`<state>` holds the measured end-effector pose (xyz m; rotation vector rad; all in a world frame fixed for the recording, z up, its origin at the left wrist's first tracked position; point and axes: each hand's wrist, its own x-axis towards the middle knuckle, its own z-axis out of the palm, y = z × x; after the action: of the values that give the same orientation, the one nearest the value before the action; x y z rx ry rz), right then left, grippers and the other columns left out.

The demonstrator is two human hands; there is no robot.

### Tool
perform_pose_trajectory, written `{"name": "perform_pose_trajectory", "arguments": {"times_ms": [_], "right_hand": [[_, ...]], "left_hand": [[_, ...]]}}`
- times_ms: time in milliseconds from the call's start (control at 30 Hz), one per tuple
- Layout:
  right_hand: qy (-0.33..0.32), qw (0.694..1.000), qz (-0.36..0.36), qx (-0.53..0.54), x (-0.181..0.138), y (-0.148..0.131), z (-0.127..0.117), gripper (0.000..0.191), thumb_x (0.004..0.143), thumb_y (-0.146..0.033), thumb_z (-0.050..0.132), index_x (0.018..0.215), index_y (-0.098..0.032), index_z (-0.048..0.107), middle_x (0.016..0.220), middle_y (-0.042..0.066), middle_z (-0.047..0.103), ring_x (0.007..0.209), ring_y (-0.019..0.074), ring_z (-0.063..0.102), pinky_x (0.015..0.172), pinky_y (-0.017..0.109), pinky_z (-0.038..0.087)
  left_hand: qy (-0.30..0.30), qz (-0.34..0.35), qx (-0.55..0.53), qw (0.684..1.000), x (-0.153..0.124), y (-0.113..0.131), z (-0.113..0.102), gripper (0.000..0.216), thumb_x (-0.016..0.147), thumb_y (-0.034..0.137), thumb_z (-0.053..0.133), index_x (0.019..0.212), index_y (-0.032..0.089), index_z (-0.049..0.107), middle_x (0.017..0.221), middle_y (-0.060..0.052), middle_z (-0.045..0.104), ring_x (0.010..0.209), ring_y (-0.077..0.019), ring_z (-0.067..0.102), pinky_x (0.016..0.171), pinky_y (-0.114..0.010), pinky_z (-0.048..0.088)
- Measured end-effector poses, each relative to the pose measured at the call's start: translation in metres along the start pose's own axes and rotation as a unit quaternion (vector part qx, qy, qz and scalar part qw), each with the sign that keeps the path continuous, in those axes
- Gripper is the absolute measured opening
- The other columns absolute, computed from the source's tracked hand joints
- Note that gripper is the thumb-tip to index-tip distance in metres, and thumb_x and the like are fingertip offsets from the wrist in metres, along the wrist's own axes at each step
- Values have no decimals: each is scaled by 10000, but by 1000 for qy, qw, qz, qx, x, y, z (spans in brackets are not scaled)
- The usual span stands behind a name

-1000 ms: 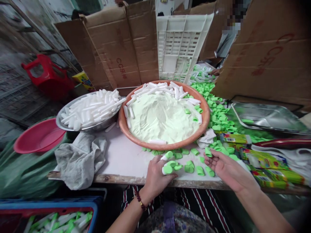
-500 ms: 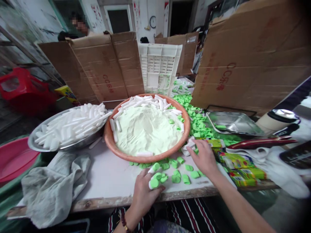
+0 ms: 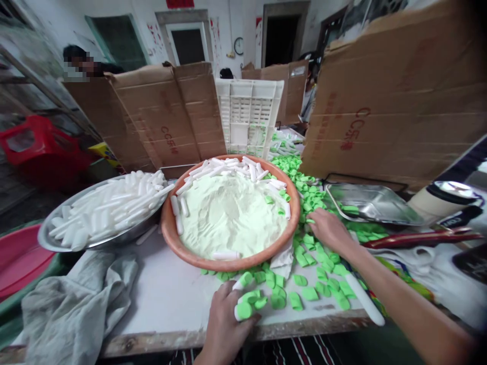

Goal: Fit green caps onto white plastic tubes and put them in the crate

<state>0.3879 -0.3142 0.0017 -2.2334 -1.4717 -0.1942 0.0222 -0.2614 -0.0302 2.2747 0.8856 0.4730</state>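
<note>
My left hand is closed around white tubes with green caps, near the table's front edge. One more capped end sticks out above its fingers. Loose green caps lie just beside it on the table. My right hand is right of the clay-coloured basin, its fingers bent and together at the pile of green caps. A green cap shows at its fingertips; the fingers' undersides are hidden. Pale powder fills the basin, with white tubes along its far rim.
At left stands a metal bowl heaped with white tubes, behind a grey cloth. A steel tray and cup are at right. Cardboard sheets and a white plastic crate stand behind. A person is at back left.
My right hand has moved right and away from me, off the white paper by the basin. More green caps now lie spread below it. My left hand still grips the tubes; the view tilted up.
</note>
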Motion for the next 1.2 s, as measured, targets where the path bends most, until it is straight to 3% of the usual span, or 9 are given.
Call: {"name": "perform_pose_trajectory", "arguments": {"times_ms": [133,267,333,467,633,867,967,1067,1200], "right_hand": [[49,998,6,50,-28,-20,1,185,831,-295,510,917,-190,636,951,88,668,876,229,624,795,354,482],[94,982,27,159,-56,-47,-3,202,820,-397,566,865,-214,636,955,77,664,914,237,623,845,382,484],[72,970,84,216,-70,-65,-6,255,786,-457,610,853,-213,640,899,67,678,846,235,639,797,374,505],[-55,921,174,344,-106,-115,-11,339,754,-524,660,884,-210,658,755,35,700,695,212,658,638,299,528],[-107,934,79,331,-130,-157,-9,236,773,-488,658,855,-273,710,885,16,737,833,233,676,788,328,536],[-177,940,-113,267,-115,-141,3,181,853,-397,602,944,-309,733,949,16,744,869,230,687,791,346,547],[-208,926,-183,258,-112,-135,8,159,872,-336,593,955,-309,726,939,13,744,868,213,689,777,326,555],[-245,903,-229,270,-113,-135,15,141,892,-262,560,924,-268,698,909,16,737,847,185,689,748,284,556],[-231,896,-247,289,-113,-141,21,139,892,-200,537,919,-245,665,889,10,730,822,157,688,730,240,550]], "left_hand": [[0,-11,-7,1000,-2,1,0,281,694,280,765,970,236,731,1059,-94,654,1029,-302,599,879,-416,504],[-8,-29,-24,999,-1,4,-2,318,681,264,785,993,236,729,1089,-89,635,1027,-286,589,887,-398,487],[-9,-35,-26,999,0,5,-3,368,665,251,799,1026,234,726,1085,-86,633,1034,-285,582,891,-392,478],[-14,-37,-25,999,-1,5,-3,447,632,285,838,1060,246,719,1024,-62,633,979,-264,586,861,-366,478],[-16,-17,-24,999,-2,1,-5,443,607,396,866,1007,258,733,950,-34,636,917,-237,580,808,-330,471],[-39,41,-63,996,-2,-6,-9,477,664,461,824,1090,278,710,1011,-31,662,932,-220,583,823,-308,444],[-48,47,-24,997,-2,-7,-5,341,705,420,788,1000,259,727,958,-34,663,886,-216,582,785,-313,422],[-46,51,9,998,-1,-8,2,201,735,371,722,872,225,717,873,-37,650,819,-205,574,736,-316,403],[-36,59,0,998,-2,-12,8,127,740,314,659,769,193,684,809,-41,638,742,-184,561,689,-307,394]]}}
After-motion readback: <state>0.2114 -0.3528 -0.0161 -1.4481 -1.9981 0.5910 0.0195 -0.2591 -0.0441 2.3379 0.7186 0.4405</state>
